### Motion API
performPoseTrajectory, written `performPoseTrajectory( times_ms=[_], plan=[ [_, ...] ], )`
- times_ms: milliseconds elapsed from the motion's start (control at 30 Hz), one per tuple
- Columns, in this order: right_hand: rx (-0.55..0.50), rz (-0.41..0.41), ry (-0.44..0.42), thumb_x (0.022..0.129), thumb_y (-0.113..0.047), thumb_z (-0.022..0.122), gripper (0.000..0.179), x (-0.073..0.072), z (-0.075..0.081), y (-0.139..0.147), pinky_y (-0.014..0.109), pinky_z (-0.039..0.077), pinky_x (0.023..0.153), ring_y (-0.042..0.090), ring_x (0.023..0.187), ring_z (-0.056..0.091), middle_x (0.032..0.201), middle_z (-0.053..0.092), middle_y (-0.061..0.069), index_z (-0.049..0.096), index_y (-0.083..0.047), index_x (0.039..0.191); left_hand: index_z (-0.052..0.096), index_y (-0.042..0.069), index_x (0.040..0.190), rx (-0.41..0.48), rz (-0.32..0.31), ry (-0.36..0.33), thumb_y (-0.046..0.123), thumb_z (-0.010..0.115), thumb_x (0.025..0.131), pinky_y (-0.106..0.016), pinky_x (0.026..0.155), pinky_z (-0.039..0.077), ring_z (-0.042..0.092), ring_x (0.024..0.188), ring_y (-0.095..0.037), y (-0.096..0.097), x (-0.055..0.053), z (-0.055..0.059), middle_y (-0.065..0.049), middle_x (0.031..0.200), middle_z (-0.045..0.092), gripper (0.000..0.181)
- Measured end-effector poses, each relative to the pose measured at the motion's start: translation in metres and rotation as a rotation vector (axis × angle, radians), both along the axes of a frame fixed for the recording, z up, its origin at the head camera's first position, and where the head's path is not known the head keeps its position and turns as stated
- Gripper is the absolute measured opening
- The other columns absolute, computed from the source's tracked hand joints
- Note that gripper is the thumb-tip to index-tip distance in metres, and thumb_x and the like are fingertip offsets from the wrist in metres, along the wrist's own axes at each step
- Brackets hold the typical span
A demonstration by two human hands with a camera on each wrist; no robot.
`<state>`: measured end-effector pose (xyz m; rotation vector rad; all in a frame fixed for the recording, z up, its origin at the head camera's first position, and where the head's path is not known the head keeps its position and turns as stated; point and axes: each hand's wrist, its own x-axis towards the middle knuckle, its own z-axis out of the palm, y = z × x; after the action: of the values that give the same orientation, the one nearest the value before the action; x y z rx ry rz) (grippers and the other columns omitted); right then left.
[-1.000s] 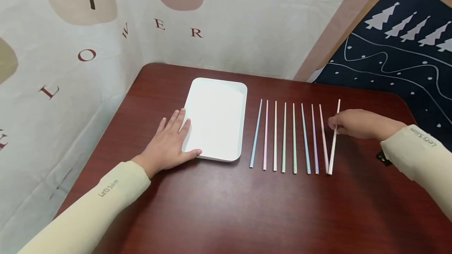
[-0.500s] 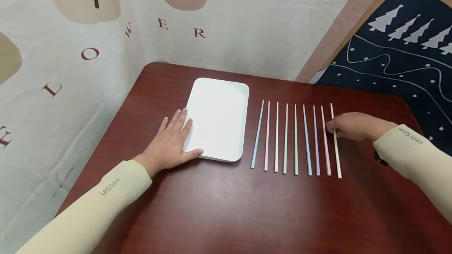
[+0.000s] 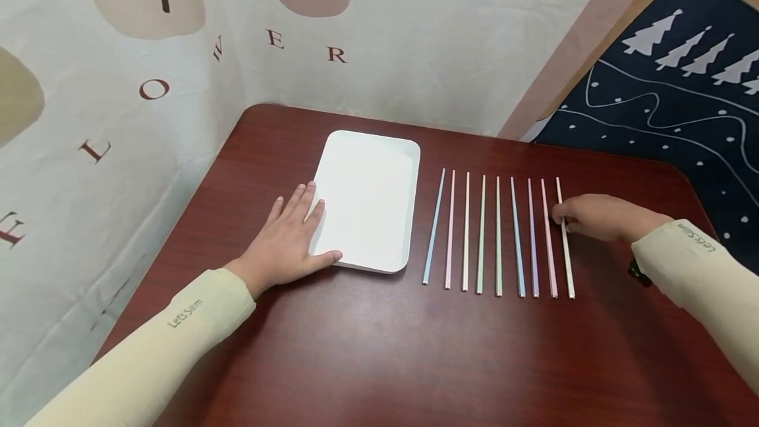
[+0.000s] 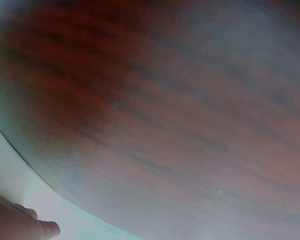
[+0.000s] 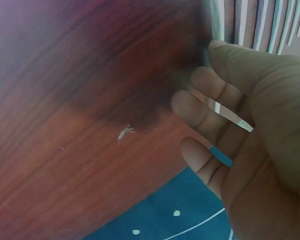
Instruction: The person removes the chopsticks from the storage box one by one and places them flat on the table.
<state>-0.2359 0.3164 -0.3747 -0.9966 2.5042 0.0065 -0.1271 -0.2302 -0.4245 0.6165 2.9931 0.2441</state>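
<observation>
Several pastel chopsticks lie side by side on the table in the head view, among them a pink chopstick (image 3: 549, 239) and a cream chopstick (image 3: 567, 256) at the right end. My right hand (image 3: 601, 215) pinches that cream chopstick above its middle. In the right wrist view, the thumb (image 5: 240, 62) meets the cream chopstick (image 5: 217, 22), while the other fingers are bent and the contact is partly hidden. My left hand (image 3: 284, 239) lies with spread fingers on the left edge of a white rectangular tray (image 3: 413, 203), thumb at its near edge.
The dark red wooden table (image 3: 379, 348) meets a pale printed cloth (image 3: 415, 51) at the back and left. A navy cloth with white trees (image 3: 652, 111) hangs beyond the right corner. A small dark object (image 3: 639, 273) shows beneath the right sleeve.
The cream chopstick was slanted, its near end against the pink one. It now lies apart from the pink one, nearly parallel. The right hand stays on it; the left hand keeps its place.
</observation>
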Motion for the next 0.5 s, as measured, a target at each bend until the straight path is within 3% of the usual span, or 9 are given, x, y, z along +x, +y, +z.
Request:
performPoseTrajectory(
  times_ms=[233, 500],
  plan=[
    [-0.078, -0.009, 0.044, 0.085, 0.005, 0.071, 0.027, 0.005, -0.004, 0.006, 0.033, 0.047, 0.066, 0.008, 0.073, 0.049, 0.086, 0.055, -0.010, 0.061, -0.019, 0.091, 0.031, -0.002, 0.154, -0.002, 0.000, -0.006, 0.079, 0.042, 0.087, -0.061, 0.115, 0.007, -0.001, 0.151, -0.034, 0.001, -0.001, -0.002, -0.020, 0.164, 0.002, 0.106],
    [-0.176, -0.065, 0.132, 0.088, 0.002, 0.070, 0.020, 0.016, -0.012, 0.019, 0.045, 0.051, 0.077, 0.019, 0.091, 0.063, 0.101, 0.066, -0.001, 0.067, -0.012, 0.102, 0.031, -0.002, 0.153, 0.006, 0.003, -0.007, 0.080, 0.040, 0.087, -0.061, 0.115, 0.008, -0.001, 0.151, -0.034, 0.001, 0.000, -0.006, -0.020, 0.164, 0.003, 0.106]
  ],
)
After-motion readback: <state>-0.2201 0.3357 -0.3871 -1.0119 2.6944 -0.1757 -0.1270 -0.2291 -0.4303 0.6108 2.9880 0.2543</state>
